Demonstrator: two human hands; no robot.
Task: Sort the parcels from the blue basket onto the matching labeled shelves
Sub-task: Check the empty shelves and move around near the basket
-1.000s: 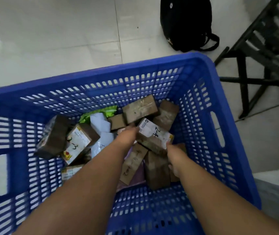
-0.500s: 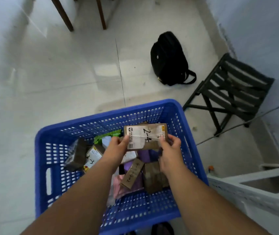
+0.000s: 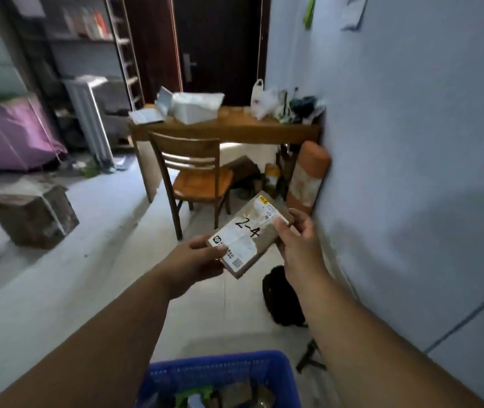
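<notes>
Your left hand (image 3: 196, 262) and right hand (image 3: 298, 240) pinch the 2-4 parcel (image 3: 249, 234) at its ends; keep both grips, seek its shelf toward ten o'clock.

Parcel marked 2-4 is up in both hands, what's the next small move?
Probably turn to find the shelf labelled 2-4: both the left hand and right hand grip the brown cardboard parcel above the blue plastic basket, and no labelled shelf is readable.
</notes>
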